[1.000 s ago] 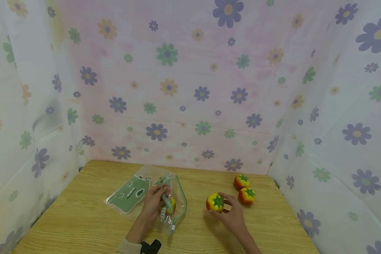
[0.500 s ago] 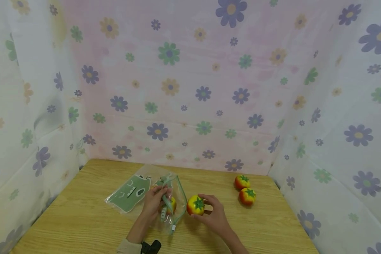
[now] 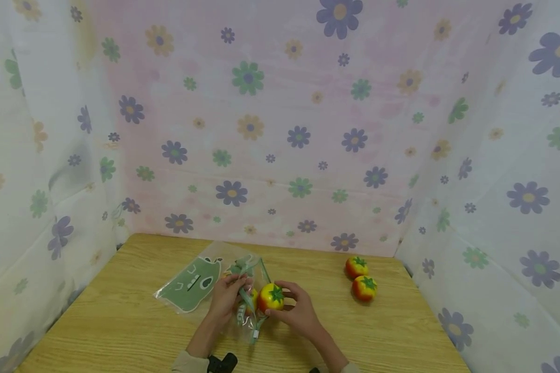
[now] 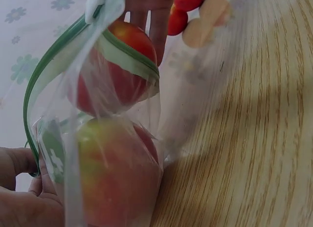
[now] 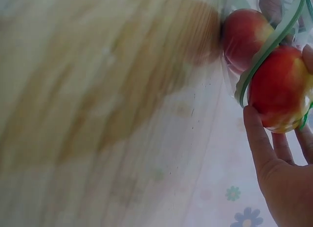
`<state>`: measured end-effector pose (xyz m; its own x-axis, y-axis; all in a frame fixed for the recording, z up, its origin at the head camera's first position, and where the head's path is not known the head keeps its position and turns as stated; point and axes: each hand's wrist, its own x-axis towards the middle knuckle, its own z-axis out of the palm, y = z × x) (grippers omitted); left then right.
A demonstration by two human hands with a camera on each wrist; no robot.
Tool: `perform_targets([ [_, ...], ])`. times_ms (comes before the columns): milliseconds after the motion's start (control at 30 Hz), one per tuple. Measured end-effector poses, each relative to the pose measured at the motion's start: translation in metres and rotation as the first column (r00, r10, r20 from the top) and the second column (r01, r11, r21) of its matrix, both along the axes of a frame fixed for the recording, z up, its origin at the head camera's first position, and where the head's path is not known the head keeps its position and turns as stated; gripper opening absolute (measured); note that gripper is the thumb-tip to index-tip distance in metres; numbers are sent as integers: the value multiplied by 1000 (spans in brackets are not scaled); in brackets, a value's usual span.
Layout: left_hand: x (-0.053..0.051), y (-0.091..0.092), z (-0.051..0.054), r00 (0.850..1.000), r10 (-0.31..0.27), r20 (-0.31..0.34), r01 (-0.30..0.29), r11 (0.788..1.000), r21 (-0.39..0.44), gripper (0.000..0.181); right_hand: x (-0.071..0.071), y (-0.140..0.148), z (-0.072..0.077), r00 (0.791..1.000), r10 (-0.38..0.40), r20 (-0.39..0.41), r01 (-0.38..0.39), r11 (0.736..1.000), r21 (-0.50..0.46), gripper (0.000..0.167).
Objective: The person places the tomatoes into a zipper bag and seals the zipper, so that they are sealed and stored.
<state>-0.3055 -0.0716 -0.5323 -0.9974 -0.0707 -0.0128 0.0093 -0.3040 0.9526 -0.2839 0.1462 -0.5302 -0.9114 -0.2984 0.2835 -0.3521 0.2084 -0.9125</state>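
A clear zip bag with a green cartoon face and green zip edge lies at the left of the table. My left hand pinches the bag's edge near its mouth. One red-and-yellow toy tomato is inside, seen through the plastic in the left wrist view. My right hand grips another toy tomato with a green leafy top, fingers and thumb around its side. This tomato is at the bag's mouth; in the right wrist view the green zip edge crosses in front of part of it.
Two more toy tomatoes, one behind and one nearer, sit together at the table's right. A white zip slider hangs at the bag's near corner. Flower-printed cloth walls the wooden table at the back and sides.
My right hand has carried its toy tomato leftward, from the open table to the bag's mouth. The left hand and the bag have hardly moved.
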Motion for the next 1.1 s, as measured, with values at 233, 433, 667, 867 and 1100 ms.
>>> perform_targets([
  [233, 2, 1, 1, 1000, 18, 0, -18, 1000, -10, 30, -6, -1, 0, 1000, 11, 14, -12, 1000, 24, 64],
  [433, 0, 3, 0, 1000, 27, 1, -27, 1000, 6, 30, -8, 0, 4, 999, 47, 28, -48, 998, 37, 63],
  [667, 2, 5, 2, 1000, 26, -15, -25, 999, 46, 30, -9, 3, 7, 995, 97, 39, -99, 994, 55, 62],
  [867, 3, 6, 3, 1000, 19, -12, -18, 999, 39, 33, -9, 4, 8, 995, 86, 44, -90, 993, 76, 62],
  [1100, 1, 6, 5, 1000, 6, -3, -6, 999, 39, 33, -12, 1, 9, 990, 113, 80, -118, 991, 57, 63],
])
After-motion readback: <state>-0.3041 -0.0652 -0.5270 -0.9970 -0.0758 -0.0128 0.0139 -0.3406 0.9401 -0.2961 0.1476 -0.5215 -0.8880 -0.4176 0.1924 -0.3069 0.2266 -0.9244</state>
